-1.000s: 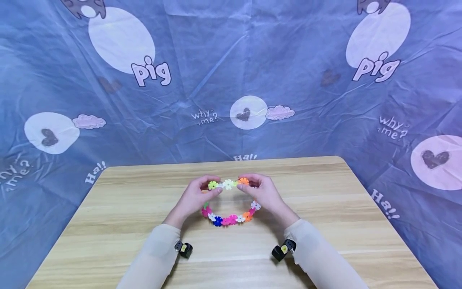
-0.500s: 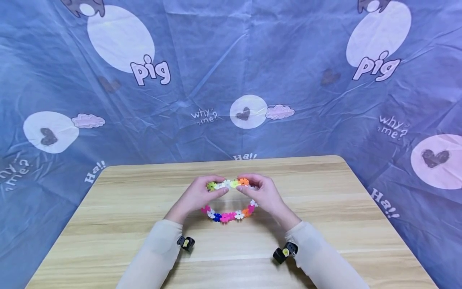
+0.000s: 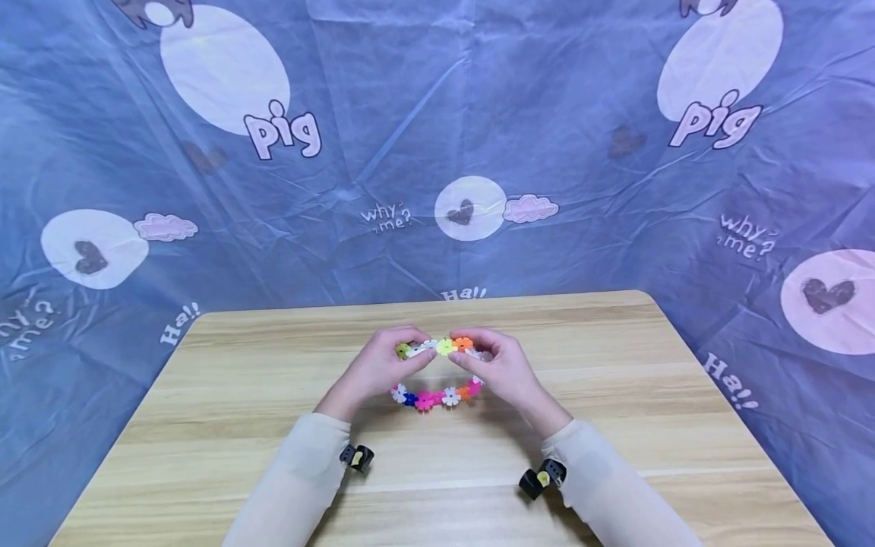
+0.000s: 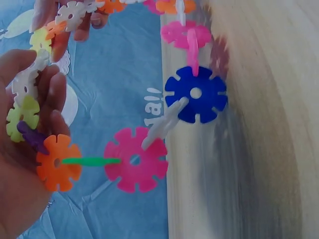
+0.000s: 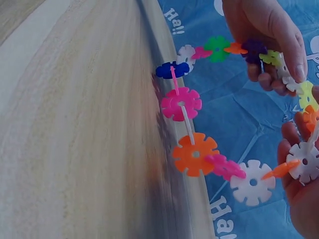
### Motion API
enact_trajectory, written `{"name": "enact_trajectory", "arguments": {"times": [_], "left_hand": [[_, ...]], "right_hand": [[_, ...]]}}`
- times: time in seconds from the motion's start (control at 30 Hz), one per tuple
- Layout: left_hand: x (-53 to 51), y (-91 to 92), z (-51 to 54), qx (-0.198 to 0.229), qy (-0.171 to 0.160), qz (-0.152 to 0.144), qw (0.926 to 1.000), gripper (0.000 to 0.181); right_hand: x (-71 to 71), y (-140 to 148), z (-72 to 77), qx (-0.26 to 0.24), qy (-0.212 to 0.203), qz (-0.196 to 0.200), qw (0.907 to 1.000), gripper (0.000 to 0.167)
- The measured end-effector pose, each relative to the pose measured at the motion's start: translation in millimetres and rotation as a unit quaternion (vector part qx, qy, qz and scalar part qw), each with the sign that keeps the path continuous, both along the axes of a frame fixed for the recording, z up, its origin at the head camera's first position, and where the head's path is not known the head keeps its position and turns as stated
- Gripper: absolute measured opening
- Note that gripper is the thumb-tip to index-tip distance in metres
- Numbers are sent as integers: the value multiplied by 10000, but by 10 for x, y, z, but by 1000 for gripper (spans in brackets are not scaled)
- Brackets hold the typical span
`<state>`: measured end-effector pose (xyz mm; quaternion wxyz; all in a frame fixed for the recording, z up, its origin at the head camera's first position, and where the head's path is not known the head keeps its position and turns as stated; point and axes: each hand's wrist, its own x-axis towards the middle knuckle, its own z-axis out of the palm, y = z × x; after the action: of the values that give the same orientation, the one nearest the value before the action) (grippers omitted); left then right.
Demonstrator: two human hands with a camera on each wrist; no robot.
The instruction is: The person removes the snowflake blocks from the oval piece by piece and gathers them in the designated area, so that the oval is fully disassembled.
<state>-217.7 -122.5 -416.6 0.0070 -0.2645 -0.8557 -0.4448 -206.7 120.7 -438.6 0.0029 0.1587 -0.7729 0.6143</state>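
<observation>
Both hands hold a ring of linked notched plastic discs above the table. My left hand pinches white discs at the ring's far side between thumb and fingers; a yellow-green and a purple disc lie against its palm in the left wrist view. My right hand grips the orange part just to the right, a yellow disc between the two hands. The near side, with a blue disc, a pink disc and an orange disc, hangs down. Fingers partly hide the gripped discs.
A wood-grain table lies beneath the hands. Behind and at both sides hangs a blue printed cloth. Each wrist carries a small black camera on a strap.
My left hand has moved slightly right along the ring, closer to my right hand. The ring's near side has risen in the head view. My right hand has hardly moved.
</observation>
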Motion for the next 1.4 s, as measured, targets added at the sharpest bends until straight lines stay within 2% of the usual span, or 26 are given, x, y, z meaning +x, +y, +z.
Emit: {"name": "enact_trajectory", "arguments": {"times": [0.27,0.6,0.87,1.0,1.2,1.4], "left_hand": [[27,-7,-44,405,102,38,9991,13],[47,-11,-11,523,-9,66,9986,12],[63,1,-30,618,296,10,9976,8],[70,-2,-23,443,355,-41,9984,7],[98,-28,-4,-6,90,-59,9999,12],[84,-34,29,35,236,-90,9997,14]], "right_hand": [[-2,-20,-12,254,-186,249,9992,38],[0,-34,-24,151,-83,265,9995,38],[32,-72,-17,35,-144,350,9993,37],[41,-78,-27,-9,-99,407,9991,36],[55,-69,-59,54,-96,458,9989,35],[27,-72,-39,34,70,470,9989,35]]}}
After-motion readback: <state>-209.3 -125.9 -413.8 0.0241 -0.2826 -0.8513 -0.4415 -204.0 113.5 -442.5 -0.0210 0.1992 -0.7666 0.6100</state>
